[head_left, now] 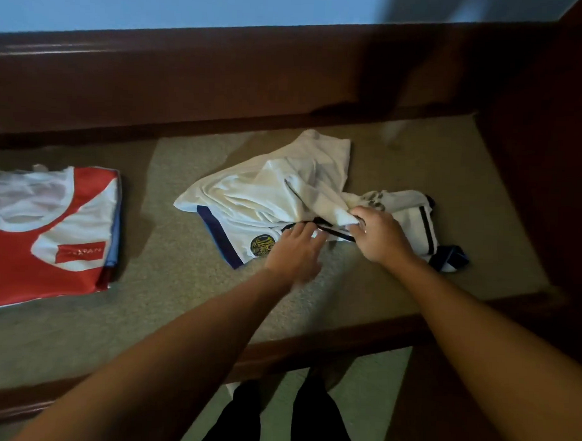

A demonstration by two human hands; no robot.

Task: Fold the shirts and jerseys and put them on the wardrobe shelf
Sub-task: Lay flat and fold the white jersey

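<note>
**White jersey in hand on the wardrobe shelf**

Dark wood frames the shelf (167, 315) on all sides; its floor is lined with a speckled beige mat. Blue wall shows above the back rail.

White jersey (284, 190), rumpled, lies mid-shelf toward the right. Blue trim on its near-left edge, a round yellow-and-dark badge just left of the hands, black stripes on the part at far right.

Right hand (380, 235): fingers curled, pinching a bunched fold of the white cloth near the dark-edged collar. Left hand (295, 251): blurred, fingers stretched out flat on the jersey just beside the badge, gripping nothing that I can see.

Red-and-white jersey (51, 231), folded flat, sits well apart at the shelf's left end, a thin blue edge showing along its right side.
</note>
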